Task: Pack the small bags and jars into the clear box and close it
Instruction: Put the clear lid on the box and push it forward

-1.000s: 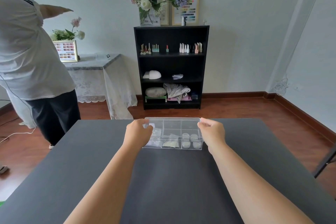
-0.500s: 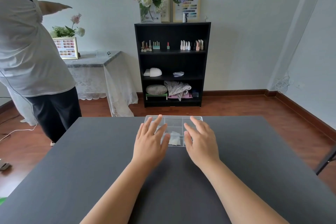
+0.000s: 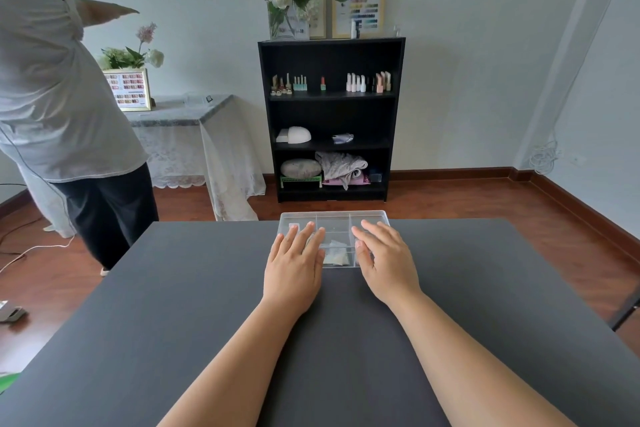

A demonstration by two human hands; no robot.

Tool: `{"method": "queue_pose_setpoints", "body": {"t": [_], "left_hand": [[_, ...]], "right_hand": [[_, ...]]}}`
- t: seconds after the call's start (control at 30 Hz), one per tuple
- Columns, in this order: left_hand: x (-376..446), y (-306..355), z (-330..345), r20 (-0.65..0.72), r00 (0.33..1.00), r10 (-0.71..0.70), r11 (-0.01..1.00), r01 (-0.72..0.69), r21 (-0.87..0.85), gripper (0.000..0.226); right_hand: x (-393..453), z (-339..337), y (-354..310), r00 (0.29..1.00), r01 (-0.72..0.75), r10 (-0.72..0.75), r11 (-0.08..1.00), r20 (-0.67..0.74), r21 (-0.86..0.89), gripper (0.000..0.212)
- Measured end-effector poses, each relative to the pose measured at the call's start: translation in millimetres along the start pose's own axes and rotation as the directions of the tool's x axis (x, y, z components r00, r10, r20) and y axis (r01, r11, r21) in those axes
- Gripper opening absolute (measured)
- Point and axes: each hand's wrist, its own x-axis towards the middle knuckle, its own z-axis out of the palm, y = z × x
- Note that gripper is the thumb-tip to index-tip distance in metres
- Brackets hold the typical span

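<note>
A clear divided box [image 3: 334, 220] lies flat at the far middle of the dark grey table [image 3: 173, 305], its lid down. My left hand [image 3: 294, 263] rests palm down on the box's left part, fingers spread. My right hand [image 3: 384, 260] lies flat on its right part, fingers also apart. Between the hands a small whitish bag [image 3: 335, 256] shows through the lid in a near compartment. The jars are hidden under my hands.
A person in a white shirt [image 3: 52, 97] stands off the table's far left corner. A black bookshelf [image 3: 330, 114] and a lace-draped side table [image 3: 187, 118] stand against the far wall. A dark chair part [image 3: 627, 312] sits at the right edge.
One second ago my hands gripped the box's left and right ends. They have since moved onto its top and lie flat there, hardly shifting over the last half second.
</note>
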Motion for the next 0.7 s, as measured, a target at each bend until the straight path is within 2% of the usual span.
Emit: {"method": "queue_pose_setpoints", "body": {"t": [0.7], "left_hand": [[22, -7, 16, -0.063, 0.998, 0.002, 0.999, -0.004, -0.033, 0.042]], "right_hand": [[22, 13, 15, 0.999, -0.053, 0.052, 0.995, 0.007, 0.09, 0.032]]}}
